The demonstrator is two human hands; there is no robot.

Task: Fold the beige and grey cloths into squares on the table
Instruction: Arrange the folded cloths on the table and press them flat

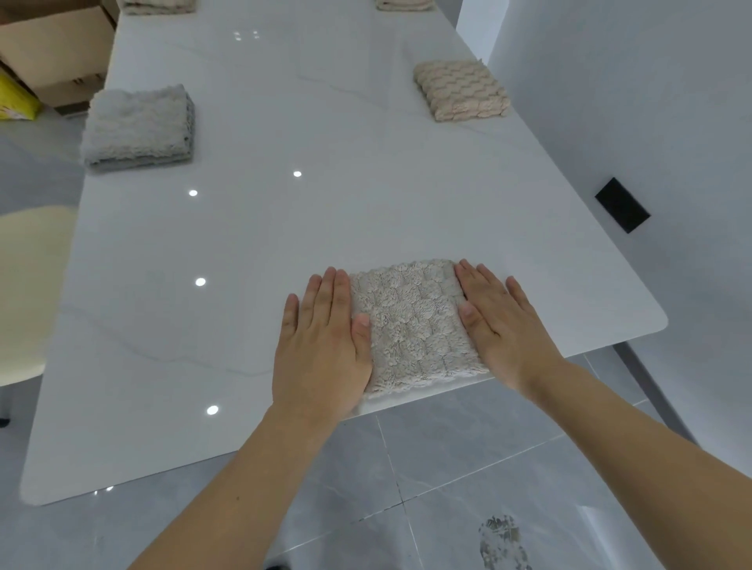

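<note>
a folded beige cloth (411,325) lay at the table's (285,228) near edge, lower centre of the frame, between a flat left hand (321,341) and right hand (504,325), fingers straight, pressing its sides; both hands equally near.

Left hand (321,341) and right hand (502,321) lie flat over the side edges of the beige cloth (411,325), hiding those edges. Two folded cloths at the far end, one left (158,5) and one right (403,4), are cut by the top edge. Cardboard boxes (53,49), a yellow item (14,99) and a pale chair (28,293) are cropped at left.
</note>
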